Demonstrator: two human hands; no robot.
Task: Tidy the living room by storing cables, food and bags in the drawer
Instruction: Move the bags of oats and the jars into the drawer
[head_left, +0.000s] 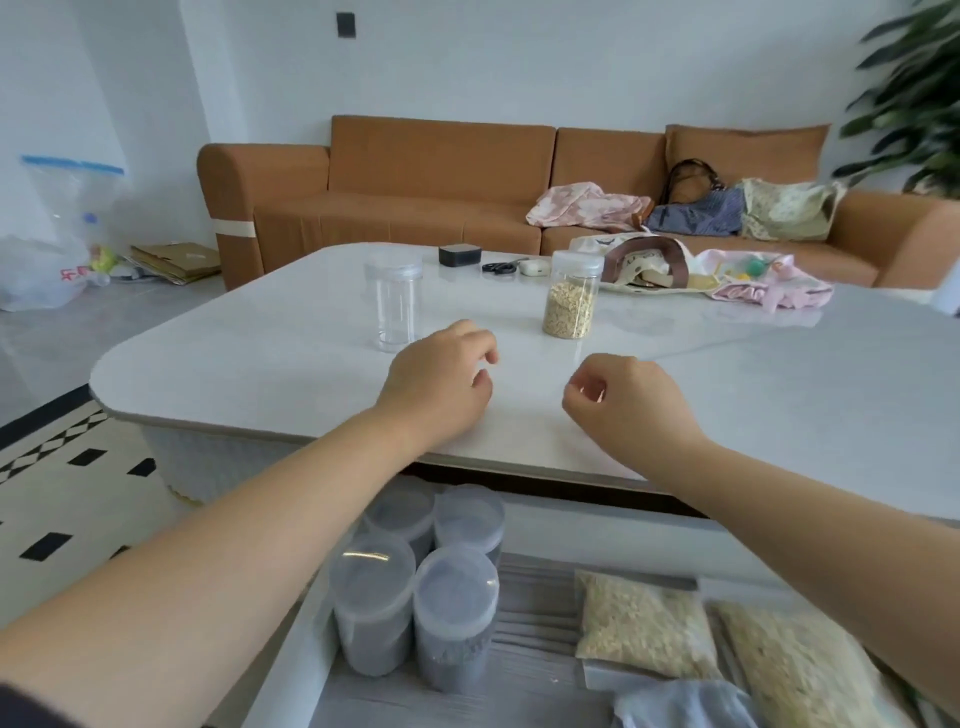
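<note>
White tabletop (779, 374): empty jar (395, 306), oat jar (571, 296).

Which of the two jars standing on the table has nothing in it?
The clear jar on the left, beyond the left hand; the other jar is about half full of pale grain.

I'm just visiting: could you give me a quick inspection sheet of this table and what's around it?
Surface: white table, glossy top.
Job's things: open drawer holds four lidded jars and grain bags; grain jar, empty jar, tote bag and pink bag on the table.
Clutter: black box, scissors, white case at the far edge.
Hands: left hand loosely curled, right hand curled tighter; both hold nothing.
Cables: nothing seen.
Surroundings: orange sofa with heaped bags, plant, plastic bags and cardboard on the floor.
</note>
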